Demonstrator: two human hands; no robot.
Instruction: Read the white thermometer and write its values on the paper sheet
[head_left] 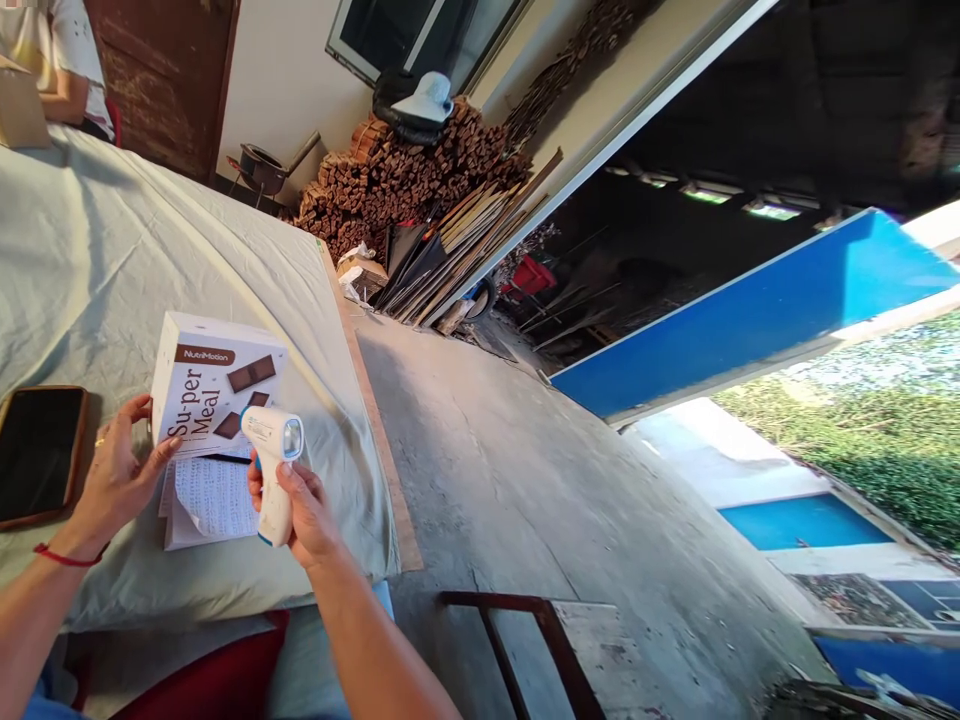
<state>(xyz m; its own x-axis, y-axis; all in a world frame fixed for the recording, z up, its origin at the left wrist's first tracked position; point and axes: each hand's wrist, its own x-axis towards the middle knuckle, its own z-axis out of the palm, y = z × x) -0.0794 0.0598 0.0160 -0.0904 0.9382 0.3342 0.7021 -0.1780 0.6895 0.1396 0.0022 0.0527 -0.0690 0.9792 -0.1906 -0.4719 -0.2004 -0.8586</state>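
Note:
My right hand (304, 505) is closed round the handle of a white and blue infrared thermometer (274, 450), its display end facing me. On the left, my left hand (124, 465) grips the lower left corner of a white snack box (202, 385) printed "NutriMotion Su-per Meal" with pictures of chocolate bars. The box is tilted up above a notebook (214, 500) with handwritten pages. A dark pen or pencil (229, 458) is partly visible at the top of those pages. Left of my left hand lies a phone (41, 450) in a brown case.
A pale cloth covers the table (82, 250), whose right edge borders a concrete floor (487, 480). A person (67, 70) sits at the far left beside a cardboard box (21, 105). Stacked firewood (360, 180) stands by the wall. A dark wooden frame (517, 640) is at lower right.

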